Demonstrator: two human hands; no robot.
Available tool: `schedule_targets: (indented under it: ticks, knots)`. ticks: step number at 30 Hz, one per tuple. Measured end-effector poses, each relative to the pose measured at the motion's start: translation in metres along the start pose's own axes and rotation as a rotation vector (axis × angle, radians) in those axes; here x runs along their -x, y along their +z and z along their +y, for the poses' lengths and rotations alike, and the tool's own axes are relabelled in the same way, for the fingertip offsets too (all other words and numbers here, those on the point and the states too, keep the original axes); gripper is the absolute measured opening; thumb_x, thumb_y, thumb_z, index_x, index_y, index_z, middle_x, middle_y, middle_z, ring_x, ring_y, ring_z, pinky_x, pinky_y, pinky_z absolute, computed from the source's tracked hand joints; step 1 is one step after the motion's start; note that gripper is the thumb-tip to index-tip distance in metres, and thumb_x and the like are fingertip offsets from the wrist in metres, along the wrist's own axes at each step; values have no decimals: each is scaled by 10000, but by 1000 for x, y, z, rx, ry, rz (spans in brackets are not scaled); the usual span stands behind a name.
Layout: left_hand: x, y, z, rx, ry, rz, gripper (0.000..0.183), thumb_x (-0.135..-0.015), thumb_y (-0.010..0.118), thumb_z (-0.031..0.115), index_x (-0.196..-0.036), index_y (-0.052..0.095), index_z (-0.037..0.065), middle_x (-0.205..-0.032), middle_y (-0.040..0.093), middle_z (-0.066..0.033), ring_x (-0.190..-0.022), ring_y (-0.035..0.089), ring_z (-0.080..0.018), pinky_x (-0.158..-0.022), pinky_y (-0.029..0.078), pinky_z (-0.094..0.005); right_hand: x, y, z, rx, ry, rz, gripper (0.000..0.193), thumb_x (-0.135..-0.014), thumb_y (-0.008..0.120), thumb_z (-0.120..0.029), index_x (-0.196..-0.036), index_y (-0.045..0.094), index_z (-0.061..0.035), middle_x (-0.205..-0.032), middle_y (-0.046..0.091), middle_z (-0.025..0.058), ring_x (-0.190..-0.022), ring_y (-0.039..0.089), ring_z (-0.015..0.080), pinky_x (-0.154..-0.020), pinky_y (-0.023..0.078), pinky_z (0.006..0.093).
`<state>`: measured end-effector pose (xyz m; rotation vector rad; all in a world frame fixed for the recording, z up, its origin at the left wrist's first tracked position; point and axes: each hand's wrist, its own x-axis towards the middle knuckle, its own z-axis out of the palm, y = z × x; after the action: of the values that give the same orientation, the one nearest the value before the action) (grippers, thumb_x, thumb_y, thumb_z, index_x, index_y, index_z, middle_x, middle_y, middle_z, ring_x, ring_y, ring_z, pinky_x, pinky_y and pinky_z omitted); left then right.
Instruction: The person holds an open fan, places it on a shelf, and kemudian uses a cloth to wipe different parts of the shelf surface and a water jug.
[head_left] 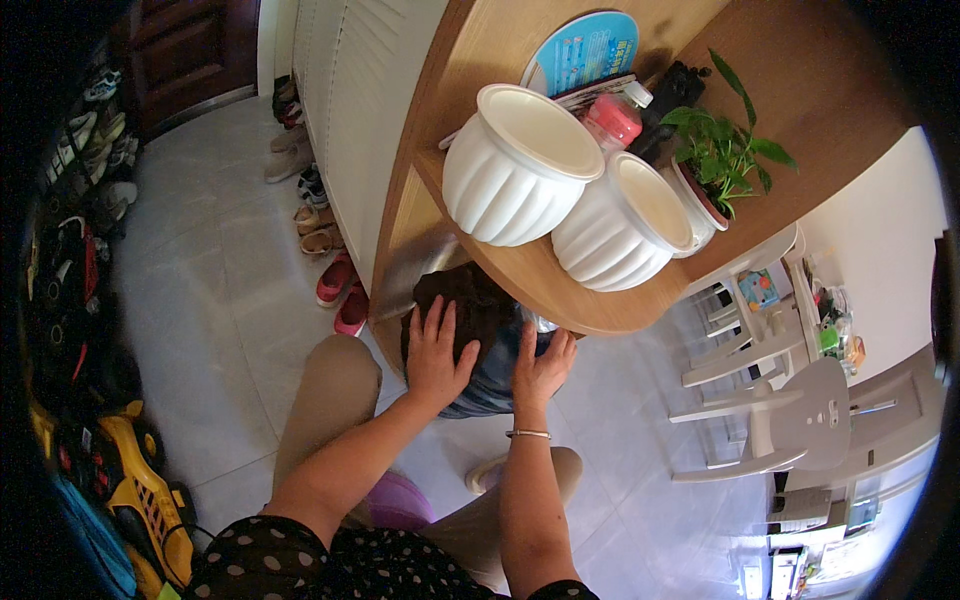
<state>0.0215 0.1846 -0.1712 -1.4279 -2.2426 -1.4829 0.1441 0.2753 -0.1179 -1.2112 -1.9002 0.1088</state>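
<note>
A dark bundle, brown on top [470, 300] and dark blue fabric [490, 385] below, sits under the lower board of a wooden shelf; what it is I cannot make out. My left hand [437, 355] lies on its brown part with the fingers spread. Against the blue side rests my right hand [543, 368], thumb and fingers apart, beside a small shiny silvery patch [543, 322]. A bracelet circles the right wrist. The back of the bundle is hidden by the shelf.
Above my hands, the rounded wooden shelf [590, 318] holds two white ribbed pots [515, 190], a pink bottle [614, 118] and a potted plant [735, 145]. Shoes [320, 240] line the cabinet. A yellow toy vehicle [145, 495] stands at left, white chairs [790, 420] at right.
</note>
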Motion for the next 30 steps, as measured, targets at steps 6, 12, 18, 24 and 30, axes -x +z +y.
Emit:
schedule_targets:
  ticks: [6, 12, 18, 24, 30]
  knots:
    - [8, -13, 14, 6, 138, -93, 634, -879, 631, 356, -1395, 470, 24, -1534, 303, -187, -1363, 247, -549, -1070, 260, -658, 1, 2, 1, -1, -68, 96, 488, -877, 699, -328, -1182, 575, 33, -1084, 606, 240, -971, 538, 452, -871, 433, 509]
    - [15, -17, 22, -14, 179, -148, 649, -851, 655, 319, -1389, 465, 12, -1542, 302, -176, -1396, 195, -538, -1098, 186, -680, 2, 6, 4, 14, -73, 108, 494, -871, 706, -333, -1171, 578, 39, -1060, 608, 242, -964, 542, 445, -871, 437, 503]
    - [23, -18, 35, -6, 239, -205, 606, -854, 638, 313, -1372, 501, 28, -1512, 341, -157, -1421, 186, -501, -1094, 185, -688, 2, 5, 6, 20, -73, 89, 482, -876, 701, -321, -1158, 576, 49, -1057, 603, 243, -961, 541, 441, -869, 437, 500]
    - [27, -18, 42, -18, 262, -242, 616, -833, 653, 295, -1367, 504, 28, -1508, 350, -151, -1432, 189, -473, -1103, 172, -681, 1, 3, 1, -2, -59, 70, 475, -876, 703, -296, -1176, 569, 46, -1065, 599, 242, -964, 538, 435, -873, 435, 492]
    - [27, -12, 48, -9, 221, -220, 621, -814, 656, 288, -1362, 508, 36, -1498, 370, -144, -1429, 203, -465, -1103, 178, -668, 2, 4, 8, -9, -97, 99, 496, -879, 703, -292, -1214, 560, 45, -1068, 599, 249, -967, 535, 444, -885, 431, 492]
